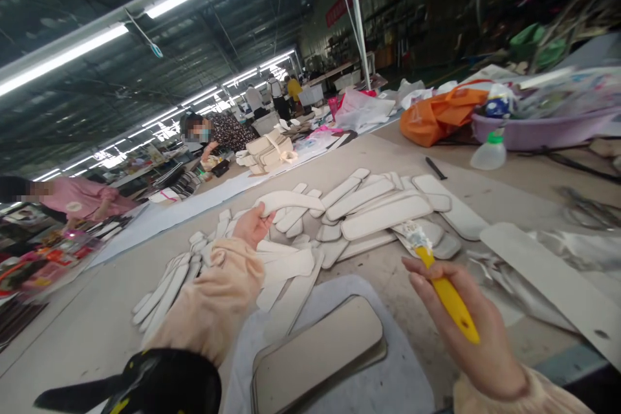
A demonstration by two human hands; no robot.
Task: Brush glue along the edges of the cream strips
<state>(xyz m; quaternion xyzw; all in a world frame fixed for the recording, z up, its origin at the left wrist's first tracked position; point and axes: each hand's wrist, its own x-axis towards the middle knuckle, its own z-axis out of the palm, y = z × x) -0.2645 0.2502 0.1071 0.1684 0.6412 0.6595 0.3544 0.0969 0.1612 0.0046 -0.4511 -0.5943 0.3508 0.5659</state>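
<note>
My left hand (253,226) reaches across the table and grips the near end of a pale curved strip (291,200) between thumb and fingers. Around it lie several white rounded pieces (383,215) with dark edges, piled loosely over one another. In my right hand (473,320) is a brush (449,301) with a yellow handle, its whitish, caked head pointing away from me beside the pile. Close to me, a stack of larger beige rounded panels (317,356) rests on a pale sheet (405,369).
On the right stand an orange bag (436,113), a lilac basin (543,131) and a squeeze bottle (489,152). A dark slim tool (436,168) lies behind the pile, and scissors (589,207) sit at right. Across the table, a person in patterned clothing (233,132) works near stacked beige pieces (266,152).
</note>
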